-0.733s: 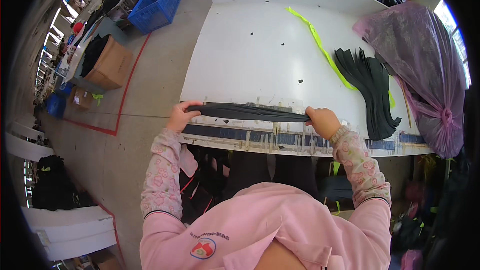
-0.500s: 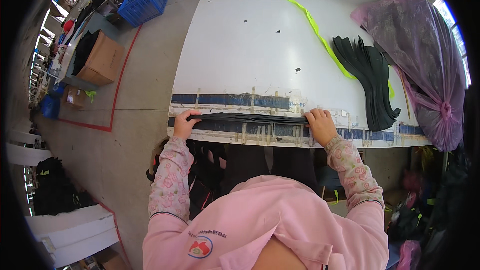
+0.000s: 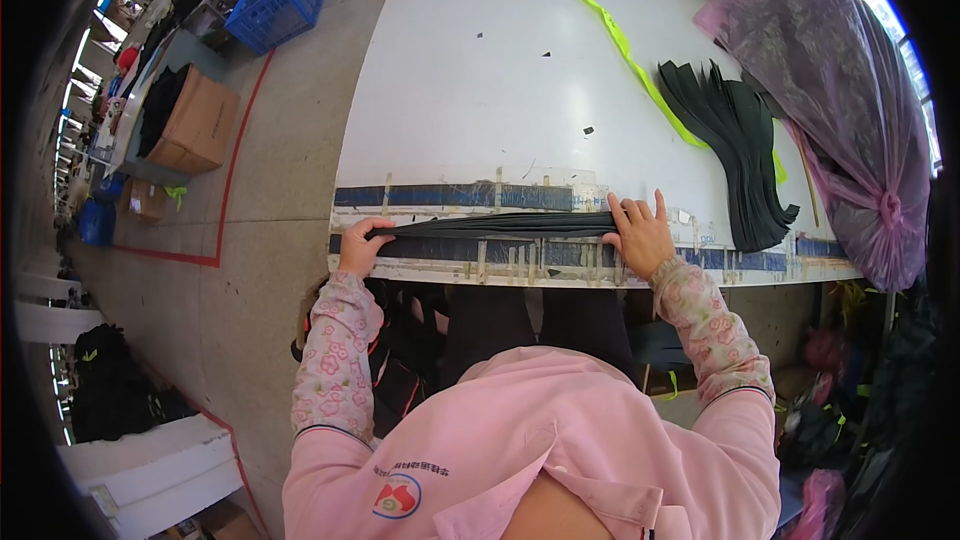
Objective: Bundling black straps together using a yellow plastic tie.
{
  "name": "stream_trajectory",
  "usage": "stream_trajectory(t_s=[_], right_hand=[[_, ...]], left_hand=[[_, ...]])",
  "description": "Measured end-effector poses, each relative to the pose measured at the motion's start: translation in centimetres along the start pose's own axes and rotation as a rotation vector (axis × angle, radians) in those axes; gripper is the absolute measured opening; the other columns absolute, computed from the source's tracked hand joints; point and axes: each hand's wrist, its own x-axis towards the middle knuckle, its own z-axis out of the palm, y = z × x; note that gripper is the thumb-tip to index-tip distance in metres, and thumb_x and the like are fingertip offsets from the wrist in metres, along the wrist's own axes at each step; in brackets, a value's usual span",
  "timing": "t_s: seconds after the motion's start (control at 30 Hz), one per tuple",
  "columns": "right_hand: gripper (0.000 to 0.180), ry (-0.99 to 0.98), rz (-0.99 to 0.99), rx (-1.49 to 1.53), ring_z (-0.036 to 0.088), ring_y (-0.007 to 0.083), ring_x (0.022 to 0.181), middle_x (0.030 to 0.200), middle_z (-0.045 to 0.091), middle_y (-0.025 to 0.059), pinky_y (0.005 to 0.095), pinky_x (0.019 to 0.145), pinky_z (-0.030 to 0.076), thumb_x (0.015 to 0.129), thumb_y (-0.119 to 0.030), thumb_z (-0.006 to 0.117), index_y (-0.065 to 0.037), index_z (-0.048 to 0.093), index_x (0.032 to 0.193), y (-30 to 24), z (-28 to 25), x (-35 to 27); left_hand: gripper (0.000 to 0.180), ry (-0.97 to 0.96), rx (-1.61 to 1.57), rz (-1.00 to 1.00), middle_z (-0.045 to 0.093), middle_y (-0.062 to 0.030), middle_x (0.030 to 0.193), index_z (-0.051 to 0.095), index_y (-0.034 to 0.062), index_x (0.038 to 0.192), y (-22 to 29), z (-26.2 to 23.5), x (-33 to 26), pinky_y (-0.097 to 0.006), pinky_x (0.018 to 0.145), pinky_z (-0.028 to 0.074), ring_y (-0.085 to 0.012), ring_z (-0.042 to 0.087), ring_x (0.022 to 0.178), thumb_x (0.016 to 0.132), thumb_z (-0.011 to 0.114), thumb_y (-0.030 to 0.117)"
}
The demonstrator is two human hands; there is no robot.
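A thin bundle of black fabric strips [image 3: 490, 226] lies stretched from left to right along the near edge of the white table [image 3: 450, 90]. My left hand [image 3: 362, 245] is closed round its left end, thumb and fingers pinching the strips. At the other end my right hand [image 3: 642, 234] is open, its fingers spread and pointing away from me. Its thumb side touches the strip ends, which are partly hidden there. Farther right lies a thick fanned pile of similar black strips [image 3: 745, 160], with a bright yellow-green strip [image 3: 630, 58] running beside and under it.
Blue bands [image 3: 450, 198] under clear tape line the table's near edge. A tied purple plastic bag [image 3: 830, 90] sits at the right. Small dark scraps dot the tabletop. On the floor side at left are a cardboard box [image 3: 195, 122] and a blue crate [image 3: 280, 0].
My right hand has loosened from the right end, its fingers now spread out and raised. The strips between my hands have fanned slightly wider. My left hand keeps its pinch.
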Motion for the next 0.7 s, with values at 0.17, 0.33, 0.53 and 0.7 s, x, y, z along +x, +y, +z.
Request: stream_trajectory(t_s=[0.17,0.33,0.53,0.7], right_hand=[[0.041,-0.059,-0.021,0.24,0.055,0.0278,0.101,0.101,0.06,0.0092,0.0456,0.097,0.039,0.086,-0.025,0.064,-0.005,0.057,0.121,1.2,1.0,-0.1],[0.027,0.073,0.218,0.608,0.06,0.0298,0.084,0.089,0.062,0.0122,0.0371,0.075,0.048,0.079,-0.017,0.073,-0.003,0.064,0.101,2.1,1.6,-1.1],[0.019,-0.081,0.395,1.005,0.058,0.0157,0.068,0.079,0.065,0.0075,0.0278,0.063,0.047,0.081,-0.012,0.072,0.0,0.065,0.094,2.5,0.2,1.2],[0.013,-0.179,0.457,1.304,0.055,0.0072,0.071,0.077,0.064,0.0022,0.022,0.065,0.045,0.084,-0.009,0.069,-0.001,0.066,0.094,2.6,-0.9,6.0]], left_hand=[[0.022,0.008,0.03,0.013,0.07,-0.006,0.09,0.071,0.0025,0.093,0.5,0.0,0.2,-0.028,0.08,0.05,-0.0153,0.064,0.087,0.072,0.07,-0.004],[0.02,-0.013,0.001,-0.002,0.07,-0.005,0.091,0.071,0.0027,0.092,1.0,0.1,0.6,-0.027,0.08,0.049,-0.0139,0.063,0.086,0.072,0.07,-0.004],[0.028,-0.239,-0.201,-0.175,0.067,-0.0056,0.089,0.064,-0.0001,0.099,2.1,-3.7,3.4,-0.025,0.079,0.05,-0.0126,0.062,0.084,0.073,0.07,-0.007],[0.031,-0.072,-0.387,-0.404,0.064,-0.0035,0.088,0.059,0.0022,0.102,2.7,-6.8,8.1,-0.023,0.058,0.052,-0.0106,0.062,0.072,0.075,0.075,-0.002]])
